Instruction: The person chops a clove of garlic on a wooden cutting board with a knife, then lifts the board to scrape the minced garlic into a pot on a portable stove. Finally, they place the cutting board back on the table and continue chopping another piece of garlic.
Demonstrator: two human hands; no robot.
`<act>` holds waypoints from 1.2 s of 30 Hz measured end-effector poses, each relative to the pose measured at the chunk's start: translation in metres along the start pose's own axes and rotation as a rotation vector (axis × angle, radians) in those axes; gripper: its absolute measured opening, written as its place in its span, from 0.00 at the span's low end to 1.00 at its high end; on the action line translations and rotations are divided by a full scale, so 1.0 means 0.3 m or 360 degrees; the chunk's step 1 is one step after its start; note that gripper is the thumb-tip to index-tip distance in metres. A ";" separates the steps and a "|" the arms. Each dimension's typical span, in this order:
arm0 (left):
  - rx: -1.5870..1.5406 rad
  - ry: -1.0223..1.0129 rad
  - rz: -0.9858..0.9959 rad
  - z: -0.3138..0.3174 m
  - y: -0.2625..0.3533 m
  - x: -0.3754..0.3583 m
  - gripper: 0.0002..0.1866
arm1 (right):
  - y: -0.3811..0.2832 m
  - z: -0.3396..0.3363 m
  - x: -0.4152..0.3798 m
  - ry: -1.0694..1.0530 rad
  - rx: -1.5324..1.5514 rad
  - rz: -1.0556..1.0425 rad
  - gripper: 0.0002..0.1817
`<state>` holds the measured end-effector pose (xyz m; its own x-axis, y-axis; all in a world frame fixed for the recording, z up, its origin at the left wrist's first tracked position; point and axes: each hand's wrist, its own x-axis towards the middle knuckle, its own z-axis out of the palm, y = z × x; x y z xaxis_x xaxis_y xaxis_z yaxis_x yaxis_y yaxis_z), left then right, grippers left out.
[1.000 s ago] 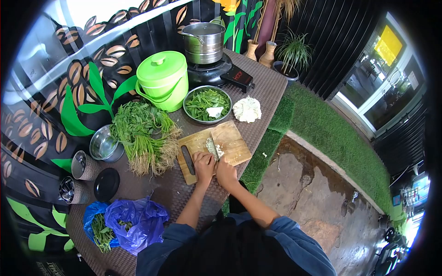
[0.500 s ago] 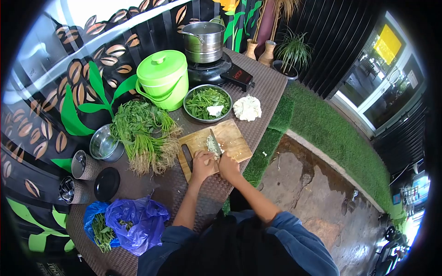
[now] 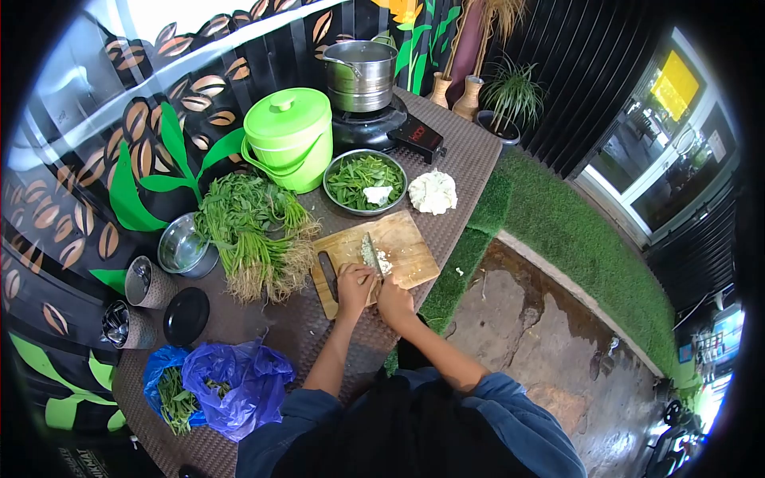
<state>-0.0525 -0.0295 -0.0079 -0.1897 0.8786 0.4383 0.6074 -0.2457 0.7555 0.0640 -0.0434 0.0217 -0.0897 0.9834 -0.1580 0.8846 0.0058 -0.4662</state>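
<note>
A wooden cutting board (image 3: 410,247) lies near the table's right edge, with a long dark slot along its left side. My right hand (image 3: 395,301) is wrapped round the handle of a kitchen knife (image 3: 370,247), its blade pointing away from me over the board. Finely chopped pale bits (image 3: 383,261) lie on both sides of the blade. Close to the knife on the left, my left hand (image 3: 355,287) rests on the board with bent, closed fingers; what they hold, if anything, is hidden. Beyond the board stands a metal bowl (image 3: 355,209) of cut green leaves with a white piece on top.
Leafy greens with roots (image 3: 255,239) lie left of the board. Behind them stand a lidded green bucket (image 3: 288,143) and a steel pot (image 3: 360,80) on a stove (image 3: 362,131). A white bundle (image 3: 433,192) sits right; purple plastic bags (image 3: 247,390) lie front left.
The knife's blade has come down lower toward the board, and my right hand has shifted slightly nearer to me. My left hand stays almost in place; the view has tilted a little.
</note>
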 end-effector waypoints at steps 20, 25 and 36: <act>-0.0158 0.0078 0.0089 -0.010 0.035 0.005 0.06 | 0.317 -0.262 0.316 0.0029 -0.0178 -0.0523 0.17; -0.0088 0.0113 0.0099 -0.011 0.043 0.005 0.06 | 0.281 -0.236 0.393 0.0008 -0.0323 -0.0631 0.15; -0.0035 0.0263 -0.0195 0.007 -0.012 -0.004 0.24 | 0.325 -0.263 0.255 0.0247 -0.0095 -0.0938 0.12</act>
<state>-0.0527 -0.0288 -0.0121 -0.3859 0.8238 0.4153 0.5555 -0.1519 0.8176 0.1794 0.0468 0.0329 -0.5082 0.8265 0.2422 0.7309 0.5626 -0.3863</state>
